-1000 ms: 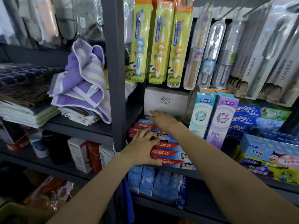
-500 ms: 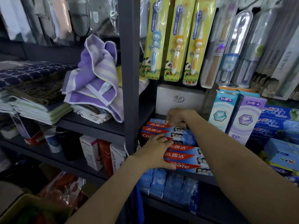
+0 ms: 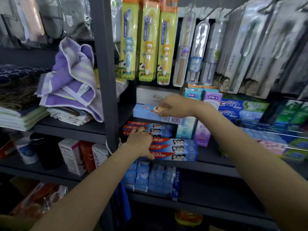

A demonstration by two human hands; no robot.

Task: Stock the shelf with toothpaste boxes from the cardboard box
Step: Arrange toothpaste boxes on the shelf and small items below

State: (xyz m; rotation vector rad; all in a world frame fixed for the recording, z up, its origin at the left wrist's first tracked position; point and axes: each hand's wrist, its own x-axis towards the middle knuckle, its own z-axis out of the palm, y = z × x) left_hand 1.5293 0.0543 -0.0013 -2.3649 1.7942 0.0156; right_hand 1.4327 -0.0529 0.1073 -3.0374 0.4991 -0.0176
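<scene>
Red and blue Colgate toothpaste boxes (image 3: 173, 148) lie stacked in two rows on the dark shelf (image 3: 210, 162). My left hand (image 3: 140, 144) rests flat on the front stack, its fingers reaching onto the back row. My right hand (image 3: 175, 106) holds a light blue toothpaste box (image 3: 145, 110) with a cartoon print, lifted above the back row in front of a white carton (image 3: 150, 92). The cardboard box is out of sight.
Upright purple and teal boxes (image 3: 202, 130) stand right of the stacks, Crest boxes (image 3: 241, 109) further right. Toothbrush packs (image 3: 147, 45) hang overhead. A grey post (image 3: 104, 72) splits off folded towels (image 3: 71, 84) at left. Small blue boxes (image 3: 150, 180) fill the shelf below.
My right hand has lifted a light blue box up off the back row. My left hand stays on the Colgate stack. The camera has moved closer.
</scene>
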